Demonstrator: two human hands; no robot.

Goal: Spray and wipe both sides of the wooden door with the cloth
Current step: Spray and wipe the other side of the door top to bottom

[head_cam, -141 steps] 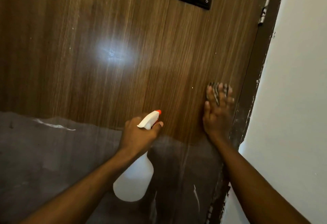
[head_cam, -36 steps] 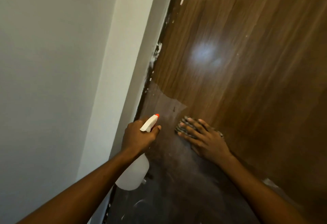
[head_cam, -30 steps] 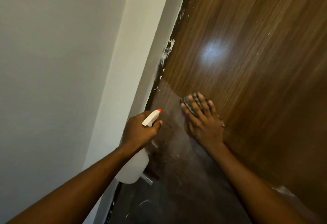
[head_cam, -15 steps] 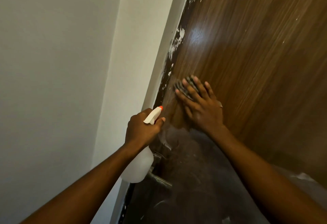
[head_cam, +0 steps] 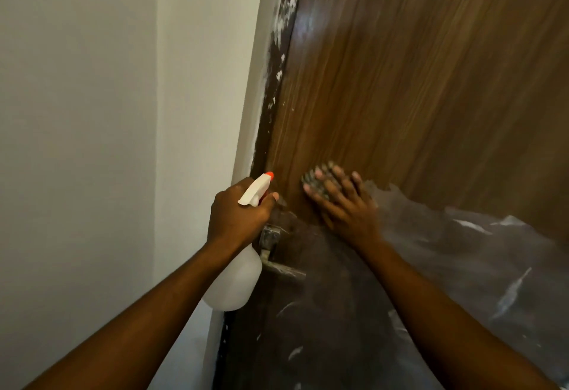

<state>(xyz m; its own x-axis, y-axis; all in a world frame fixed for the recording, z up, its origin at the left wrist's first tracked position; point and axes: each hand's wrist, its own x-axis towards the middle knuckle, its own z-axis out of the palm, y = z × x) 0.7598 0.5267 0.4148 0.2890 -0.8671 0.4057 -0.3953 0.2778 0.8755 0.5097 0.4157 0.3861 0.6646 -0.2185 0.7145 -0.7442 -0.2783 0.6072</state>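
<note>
The left hand (head_cam: 238,220) has its grip curled round the neck of the white spray bottle (head_cam: 235,285), near the left edge of the wooden door (head_cam: 400,82). Just right of it, the right hand (head_cam: 348,208), its grip wide and fingers straight, presses the cloth (head_cam: 308,179) flat on the door above the plastic film (head_cam: 462,266).

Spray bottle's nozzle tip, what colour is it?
Orange: the nozzle tip stands out on the white spray bottle. The head view shows it best.

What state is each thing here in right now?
wooden door: bare above, plastic film over its lower part
spray bottle: gripped by the left hand, nozzle up
cloth: pressed against the door under the flat right hand
door handle: under the film
</note>
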